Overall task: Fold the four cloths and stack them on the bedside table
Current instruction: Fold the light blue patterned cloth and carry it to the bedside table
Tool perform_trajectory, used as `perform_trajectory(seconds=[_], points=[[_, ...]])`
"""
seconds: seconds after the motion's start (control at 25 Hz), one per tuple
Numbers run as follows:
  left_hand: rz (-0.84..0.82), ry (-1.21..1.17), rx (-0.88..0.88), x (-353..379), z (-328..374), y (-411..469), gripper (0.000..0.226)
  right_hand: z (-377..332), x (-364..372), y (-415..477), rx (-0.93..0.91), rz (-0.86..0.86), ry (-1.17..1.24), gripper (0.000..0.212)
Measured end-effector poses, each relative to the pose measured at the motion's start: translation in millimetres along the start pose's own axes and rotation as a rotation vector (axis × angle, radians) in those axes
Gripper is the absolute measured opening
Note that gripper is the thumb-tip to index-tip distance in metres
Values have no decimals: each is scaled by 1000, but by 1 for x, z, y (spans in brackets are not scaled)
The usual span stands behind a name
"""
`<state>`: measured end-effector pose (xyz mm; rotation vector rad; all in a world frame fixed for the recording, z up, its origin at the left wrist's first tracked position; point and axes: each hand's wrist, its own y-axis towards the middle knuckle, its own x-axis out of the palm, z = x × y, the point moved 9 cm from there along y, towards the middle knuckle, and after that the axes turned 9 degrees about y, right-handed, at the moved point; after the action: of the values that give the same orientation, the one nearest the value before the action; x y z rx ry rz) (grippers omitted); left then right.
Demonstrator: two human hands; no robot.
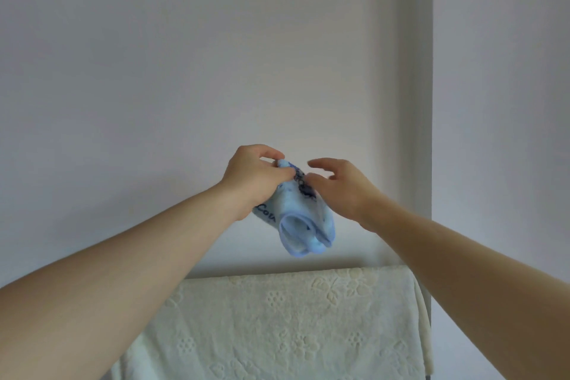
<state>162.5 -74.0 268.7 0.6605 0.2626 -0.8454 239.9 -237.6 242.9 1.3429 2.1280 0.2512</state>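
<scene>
Blue cloth (297,213) bunched, dark lettering "Co…" legible; left hand (253,177) pinches top; right hand (342,188) spread, alongside.

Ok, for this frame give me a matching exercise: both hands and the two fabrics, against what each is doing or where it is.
Things:
1. left hand
2. right hand
3. blue cloth
4. cream towel

States:
A. spread out low in the view, under the arms
B. fingers loosely extended, right beside the cloth
C. hangs bunched in the air
D. grips the cloth's top

Pairs: 1-D, 2-B, 3-C, 4-A
</scene>
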Motion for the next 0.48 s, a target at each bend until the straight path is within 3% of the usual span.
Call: perform_trajectory(seconds=[0.12,0.2,0.28,0.32,0.48], points=[[48,-29,-102,2,0,6,23,-26,30,-18,-37,-322,177,42],[51,-76,-156,4,0,7,20,-28,40,-22,-42,-411,91,59],[40,-145,-209,6,-3,9,23,-28,39,-18,-68,-338,-99,79],[34,-181,-234,7,-4,10,23,-29,39,-16,-80,-288,-168,79],[0,-314,-261,13,-6,10,25,-30,31,-8,-114,-91,-180,30]])
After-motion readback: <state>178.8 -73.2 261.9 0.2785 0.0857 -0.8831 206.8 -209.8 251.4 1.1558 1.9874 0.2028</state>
